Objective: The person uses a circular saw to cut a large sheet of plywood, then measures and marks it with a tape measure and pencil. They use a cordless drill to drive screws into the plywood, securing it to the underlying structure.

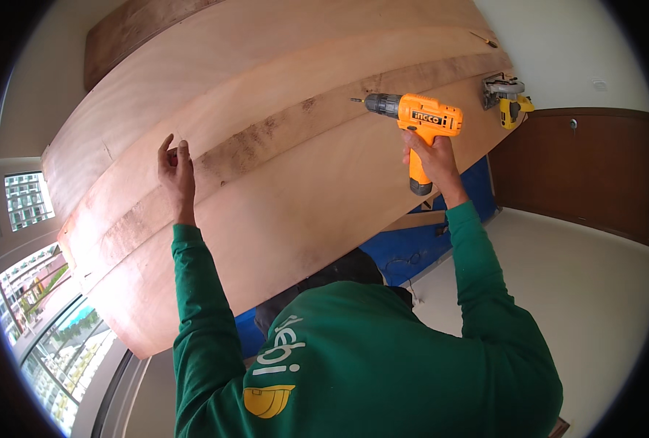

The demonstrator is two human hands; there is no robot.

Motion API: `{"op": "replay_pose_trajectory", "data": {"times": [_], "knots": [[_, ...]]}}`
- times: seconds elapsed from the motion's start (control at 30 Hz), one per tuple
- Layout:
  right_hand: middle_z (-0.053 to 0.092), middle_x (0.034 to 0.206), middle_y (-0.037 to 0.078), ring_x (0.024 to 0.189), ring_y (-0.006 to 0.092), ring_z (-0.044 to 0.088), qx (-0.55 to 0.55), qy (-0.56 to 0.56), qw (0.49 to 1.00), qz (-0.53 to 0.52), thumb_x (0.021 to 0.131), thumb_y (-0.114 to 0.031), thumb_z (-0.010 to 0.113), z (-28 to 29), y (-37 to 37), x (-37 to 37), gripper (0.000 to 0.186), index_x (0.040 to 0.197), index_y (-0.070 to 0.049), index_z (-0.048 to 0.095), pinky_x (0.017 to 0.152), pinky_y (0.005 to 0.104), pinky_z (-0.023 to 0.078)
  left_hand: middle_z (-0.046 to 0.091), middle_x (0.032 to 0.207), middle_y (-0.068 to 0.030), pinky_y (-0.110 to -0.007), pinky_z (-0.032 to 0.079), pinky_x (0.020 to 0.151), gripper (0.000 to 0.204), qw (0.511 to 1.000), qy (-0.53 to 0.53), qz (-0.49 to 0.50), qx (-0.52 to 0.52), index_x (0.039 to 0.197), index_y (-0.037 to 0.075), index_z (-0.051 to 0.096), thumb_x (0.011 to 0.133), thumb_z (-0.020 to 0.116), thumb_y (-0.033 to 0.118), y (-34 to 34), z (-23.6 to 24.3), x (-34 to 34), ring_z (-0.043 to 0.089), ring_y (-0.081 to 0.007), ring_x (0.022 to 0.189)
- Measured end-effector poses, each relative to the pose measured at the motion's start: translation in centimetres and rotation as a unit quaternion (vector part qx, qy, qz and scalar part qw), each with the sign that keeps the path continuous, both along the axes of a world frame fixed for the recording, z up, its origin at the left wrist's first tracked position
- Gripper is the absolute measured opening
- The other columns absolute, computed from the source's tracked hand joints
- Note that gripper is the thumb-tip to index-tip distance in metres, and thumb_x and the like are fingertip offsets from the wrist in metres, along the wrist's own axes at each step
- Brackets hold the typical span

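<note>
My right hand (434, 160) is wrapped round the grip of an orange and black cordless drill (430, 117). The drill lies nearly level above the large wooden panel (302, 190), its chuck and bit pointing left. My left hand (177, 175) is raised over the left part of the same panel. Its index finger and thumb stick up a little apart, while the other fingers curl in; a small dark reddish thing seems to sit among them, too small to name. Along the panel runs a darker, stained wooden strip (259, 142).
A yellow circular saw (510, 98) rests at the panel's right end, near a screwdriver-like tool (483, 39). Blue sheeting (419, 255) with a cable shows below the panel's near edge. A brown wooden board (572, 171) stands against the right wall. Windows (54, 336) lie to the left.
</note>
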State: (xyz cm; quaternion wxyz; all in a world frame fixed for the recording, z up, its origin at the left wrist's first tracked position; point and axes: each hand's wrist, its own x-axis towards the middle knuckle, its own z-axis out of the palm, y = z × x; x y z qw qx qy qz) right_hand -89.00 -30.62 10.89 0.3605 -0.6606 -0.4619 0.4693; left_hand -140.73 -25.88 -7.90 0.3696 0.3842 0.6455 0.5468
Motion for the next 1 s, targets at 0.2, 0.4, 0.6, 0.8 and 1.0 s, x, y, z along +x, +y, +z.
{"op": "replay_pose_trajectory", "data": {"times": [0.2,0.4,0.6,0.8,1.0], "knots": [[0.066,0.080,0.000,0.066,0.0099,0.066,-0.066,-0.097,0.993,0.004,0.108,-0.030,0.080,-1.4,6.1,6.8,0.026,0.115,-0.005,0.073,0.063,0.0285,0.058,0.063,0.098,0.0027,-0.023,0.046,0.074,0.048,0.986,0.041,0.110,0.118,0.148,0.003,0.065,0.109,0.080,0.028,1.6,-5.9,5.0,0.051,-0.0060,0.081],[0.065,0.075,0.001,0.061,0.0121,0.066,-0.116,-0.161,0.980,0.028,0.107,-0.040,0.078,-3.4,11.5,10.0,0.036,0.111,-0.004,0.073,0.059,0.0306,0.056,0.063,0.097,0.0020,-0.023,0.046,0.072,0.047,0.983,0.044,0.137,0.111,0.145,0.001,0.063,0.111,0.078,0.031,1.6,-5.5,6.3,0.055,-0.0059,0.080],[0.068,0.077,0.004,0.061,0.0144,0.068,-0.143,-0.177,0.974,-0.006,0.106,-0.040,0.077,-5.6,12.0,10.6,0.036,0.111,-0.004,0.073,0.060,0.0327,0.059,0.063,0.094,0.0024,-0.023,0.046,0.072,0.045,0.985,0.056,0.140,0.087,0.140,0.001,0.067,0.111,0.078,0.033,1.3,-5.0,6.4,0.054,-0.0056,0.080],[0.070,0.080,0.007,0.061,0.0173,0.070,-0.178,-0.138,0.973,-0.046,0.107,-0.038,0.074,-5.7,12.9,12.3,0.037,0.116,-0.002,0.073,0.059,0.0348,0.061,0.066,0.097,0.0010,-0.025,0.048,0.075,0.041,0.985,0.056,0.143,0.082,0.133,0.002,0.073,0.111,0.076,0.036,1.5,-5.6,6.4,0.057,-0.0075,0.083],[0.069,0.081,0.006,0.062,0.0160,0.068,-0.130,-0.154,0.979,-0.015,0.107,-0.037,0.075,-5.1,11.8,10.9,0.036,0.117,-0.002,0.073,0.059,0.0337,0.061,0.073,0.103,-0.0058,-0.032,0.056,0.084,0.038,0.977,0.140,0.149,0.061,0.128,0.004,0.078,0.109,0.076,0.038,1.2,-5.9,5.9,0.066,-0.0156,0.091]]}}
